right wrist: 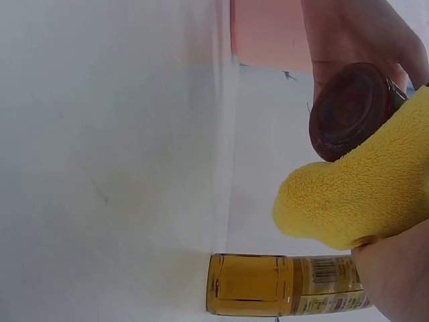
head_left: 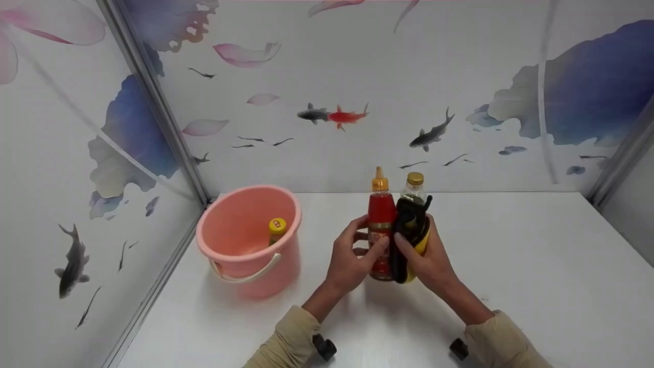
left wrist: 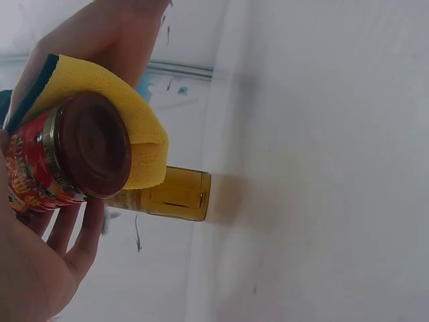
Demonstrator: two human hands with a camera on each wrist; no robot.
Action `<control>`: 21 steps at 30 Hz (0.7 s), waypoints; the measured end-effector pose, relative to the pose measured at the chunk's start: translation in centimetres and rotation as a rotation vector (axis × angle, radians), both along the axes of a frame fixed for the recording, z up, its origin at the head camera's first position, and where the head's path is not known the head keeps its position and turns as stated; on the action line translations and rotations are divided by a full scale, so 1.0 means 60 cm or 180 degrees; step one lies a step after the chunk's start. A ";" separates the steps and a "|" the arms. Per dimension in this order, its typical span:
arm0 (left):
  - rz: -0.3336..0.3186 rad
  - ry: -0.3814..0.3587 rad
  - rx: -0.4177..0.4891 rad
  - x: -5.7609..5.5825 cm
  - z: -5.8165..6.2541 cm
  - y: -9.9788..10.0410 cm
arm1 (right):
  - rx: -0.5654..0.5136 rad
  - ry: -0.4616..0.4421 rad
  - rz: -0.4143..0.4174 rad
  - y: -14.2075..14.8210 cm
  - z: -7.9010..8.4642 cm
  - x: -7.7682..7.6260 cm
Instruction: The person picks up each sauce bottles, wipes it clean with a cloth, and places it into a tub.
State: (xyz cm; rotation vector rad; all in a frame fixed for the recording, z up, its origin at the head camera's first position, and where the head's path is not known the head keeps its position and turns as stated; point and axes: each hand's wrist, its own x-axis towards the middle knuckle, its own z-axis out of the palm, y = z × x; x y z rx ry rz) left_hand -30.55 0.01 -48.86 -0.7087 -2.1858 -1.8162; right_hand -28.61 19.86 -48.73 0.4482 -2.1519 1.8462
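In pink bucket (head_left: 230, 222), yellow-capped bottle (head_left: 277, 227), left hand (head_left: 350, 258) gripping red bottle (head_left: 381, 210) upright, nozzle (head_left: 379, 174) up, right hand (head_left: 433, 259) gripping yellow cloth (right wrist: 365, 184)

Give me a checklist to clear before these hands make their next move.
1. Left hand gripping the red bottle: ok, thumb in front.
2. Right hand gripping the cloth: ok.
3. Red bottle upright: ok, nozzle up.
4. Red bottle in the bucket: not ok, held outside it.
5. Bucket mouth uncovered: ok.
6. Bucket's full contents: cannot tell; a yellow cap shows, but the near wall hides the rest.
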 end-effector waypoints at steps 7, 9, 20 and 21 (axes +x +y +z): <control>0.0123 0.0119 0.0206 -0.004 0.001 -0.012 | -0.0044 0.0022 0.0156 -0.014 -0.010 0.000; 0.0173 0.0132 0.0258 -0.005 0.000 -0.014 | -0.0033 -0.0005 0.0196 -0.017 -0.015 0.000; -0.0005 0.0019 0.0116 -0.005 -0.002 -0.007 | 0.0097 0.0079 -0.0017 -0.007 -0.008 0.005; -0.0048 0.0022 0.0089 -0.005 -0.002 -0.007 | 0.0098 0.0132 -0.0041 -0.005 -0.005 0.005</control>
